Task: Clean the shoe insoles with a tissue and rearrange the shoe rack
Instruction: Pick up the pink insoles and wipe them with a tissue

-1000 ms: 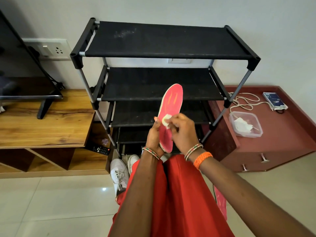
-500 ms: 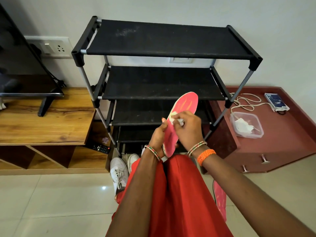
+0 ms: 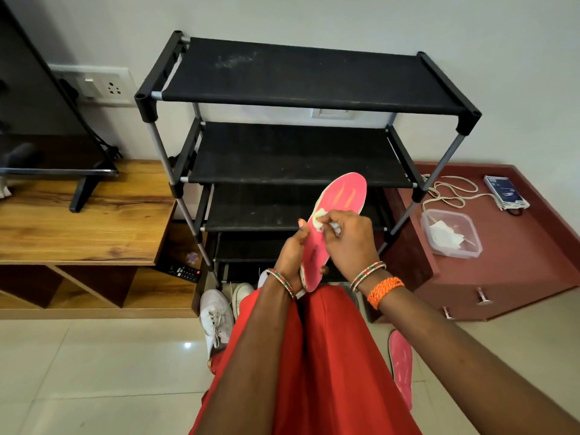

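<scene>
A pink insole stands tilted in front of the black shoe rack, toe end up and to the right. My left hand grips its heel end from the left. My right hand pinches a small white tissue and presses it on the insole's middle. A second pink insole lies on the floor at the right of my red-clad legs. White sneakers sit on the floor at the rack's foot. The rack's shelves hold nothing that I can see.
A wooden TV unit with a screen stands at the left, a remote in its lower shelf. A maroon cabinet at the right carries a clear plastic box of tissues, shoelaces and a small pack.
The insole has tipped from near upright to leaning right, and my right hand with the tissue has moved up along it. The view has shifted slightly.
</scene>
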{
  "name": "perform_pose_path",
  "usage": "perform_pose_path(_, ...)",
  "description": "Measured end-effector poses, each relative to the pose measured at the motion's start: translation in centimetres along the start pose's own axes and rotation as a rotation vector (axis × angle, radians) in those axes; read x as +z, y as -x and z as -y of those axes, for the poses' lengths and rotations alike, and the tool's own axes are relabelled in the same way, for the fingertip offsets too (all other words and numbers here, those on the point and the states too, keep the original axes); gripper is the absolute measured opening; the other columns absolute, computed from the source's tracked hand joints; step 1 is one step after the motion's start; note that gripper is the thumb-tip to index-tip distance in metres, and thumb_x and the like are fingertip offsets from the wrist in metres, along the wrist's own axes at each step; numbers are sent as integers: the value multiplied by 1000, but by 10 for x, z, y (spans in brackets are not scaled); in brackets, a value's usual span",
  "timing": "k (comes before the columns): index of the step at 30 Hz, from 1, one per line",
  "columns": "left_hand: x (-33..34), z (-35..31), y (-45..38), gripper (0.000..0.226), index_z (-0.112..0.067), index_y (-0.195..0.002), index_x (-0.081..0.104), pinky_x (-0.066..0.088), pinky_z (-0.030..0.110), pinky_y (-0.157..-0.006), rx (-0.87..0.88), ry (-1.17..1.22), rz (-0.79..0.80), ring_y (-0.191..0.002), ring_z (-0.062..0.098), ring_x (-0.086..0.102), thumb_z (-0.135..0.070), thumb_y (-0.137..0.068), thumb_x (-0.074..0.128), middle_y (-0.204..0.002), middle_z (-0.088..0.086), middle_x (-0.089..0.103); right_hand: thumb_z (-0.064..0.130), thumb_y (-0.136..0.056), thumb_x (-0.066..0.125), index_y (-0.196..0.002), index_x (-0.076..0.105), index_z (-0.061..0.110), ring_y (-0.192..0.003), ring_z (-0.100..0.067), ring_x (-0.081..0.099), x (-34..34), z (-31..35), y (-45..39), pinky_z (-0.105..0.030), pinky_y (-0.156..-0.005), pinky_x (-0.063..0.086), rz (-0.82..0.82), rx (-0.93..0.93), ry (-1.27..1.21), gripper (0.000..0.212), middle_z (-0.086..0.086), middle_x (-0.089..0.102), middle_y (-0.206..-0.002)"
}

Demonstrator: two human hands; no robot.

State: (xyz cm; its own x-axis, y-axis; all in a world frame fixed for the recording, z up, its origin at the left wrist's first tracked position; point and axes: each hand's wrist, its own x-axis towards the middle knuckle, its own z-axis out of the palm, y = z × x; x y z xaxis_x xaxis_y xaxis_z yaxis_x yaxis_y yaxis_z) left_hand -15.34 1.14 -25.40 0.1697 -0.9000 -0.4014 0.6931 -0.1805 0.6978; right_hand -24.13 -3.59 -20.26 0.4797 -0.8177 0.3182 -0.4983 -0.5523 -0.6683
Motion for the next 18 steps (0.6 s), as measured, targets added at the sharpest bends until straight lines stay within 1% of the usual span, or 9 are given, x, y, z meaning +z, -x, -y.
perform_pose_path(3, 3, -1, 0, 57, -8, -113, 56, 41, 19, -38, -4, 0, 17, -61, 18, 66, -53, -97, 25, -83, 7, 70, -1, -85, 57, -93, 72, 7, -82, -26, 66, -2, -3, -26, -41, -75, 56, -52, 98, -17, 19, -9, 70, -88)
perform_pose_path(6, 4, 1, -2, 55, -9, -112, 56, 42, 20, -40, 12, 36, 15, -65, 19, 67, -53, -97, 26, -85, 6, 71, -3, -85, 54, -98, 71, 7, -91, -26, 64, -2, -2, -33, -35, -82, 53, -43, 27, 56, 24, -11, 69, -96)
perform_pose_path(7, 4, 1, -1, 54, -10, -110, 57, 43, 23, -44, 15, 55, 19, -70, 20, 66, -52, -97, 26, -87, 6, 70, -6, -83, 54, -100, 71, 6, -94, -25, 63, -1, 0, -26, -33, -85, 52, -24, -43, 79, 26, -11, 69, -98)
perform_pose_path(9, 3, -1, 0, 52, -10, -107, 58, 49, 32, -64, 13, 136, 14, -81, 21, 63, -50, -98, 27, -90, 8, 69, -9, -79, 54, -97, 71, 5, -94, -26, 61, 3, 1, -5, -35, -84, 51, 39, -188, 122, 29, -10, 67, -96)
perform_pose_path(11, 5, -3, 2, 50, -5, -106, 59, 47, 33, -86, 0, 247, 21, -91, 22, 62, -45, -98, 29, -93, 11, 67, -8, -77, 56, -94, 69, 6, -89, -25, 59, 6, -1, 15, -38, -78, 52, 131, -266, 168, 26, -8, 63, -90)
perform_pose_path(12, 5, -2, 2, 49, -4, -106, 58, 45, 33, -91, -9, 282, 28, -94, 23, 61, -44, -98, 31, -96, 12, 66, -6, -78, 56, -93, 69, 6, -88, -25, 59, 7, -3, 18, -38, -76, 53, 145, -266, 174, 23, -8, 62, -89)
perform_pose_path(13, 7, -1, 1, 48, -3, -107, 58, 43, 32, -94, -11, 308, 36, -96, 23, 61, -43, -98, 32, -98, 13, 65, -5, -79, 56, -92, 69, 6, -86, -25, 60, 7, -5, 14, -38, -74, 53, 134, -247, 161, 22, -7, 61, -88)
perform_pose_path(15, 10, 1, 0, 46, -6, -105, 59, 46, 30, -89, -3, 320, 60, -92, 20, 65, -42, -98, 31, -95, 10, 69, -5, -81, 54, -91, 69, 6, -86, -25, 60, 8, -6, -1, -37, -75, 52, 78, -199, 132, 21, -7, 61, -89)
perform_pose_path(18, 13, 2, -3, 48, -12, -105, 60, 46, 30, -82, -6, 288, 84, -87, 18, 67, -45, -99, 26, -91, 5, 72, -4, -85, 53, -98, 69, 5, -94, -21, 60, 7, 4, -26, -26, -82, 47, -7, -111, 98, 23, -7, 64, -99)
